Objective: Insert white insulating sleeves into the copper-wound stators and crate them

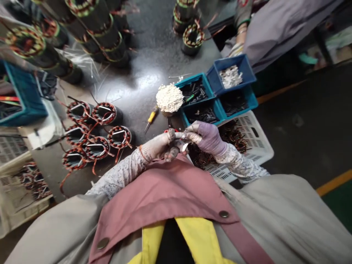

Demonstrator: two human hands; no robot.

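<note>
My left hand (161, 145), in a soiled pale glove, is closed with its fingers curled in front of the pink apron. Against its fingertips, my right hand (207, 137), in a purple and white glove, is closed in a pinch. A small white scrap (184, 147) shows at the fingers between the two hands; what it is, and which hand grips it, I cannot make out. Just beyond the hands stands a bundle of thin white sticks (169, 97). A yellow-handled screwdriver (151, 116) lies to its left. Something red is partly hidden behind my fingers.
Several copper-wound stators (103, 113) stand on the table at left, with taller stacks (101, 33) behind. Teal bins (202, 113) hold black pieces; a blue bin (232, 75) holds white ones. Below sits a white crate (262, 145) of wire coils. A co-worker's arm (242, 33) is at upper right.
</note>
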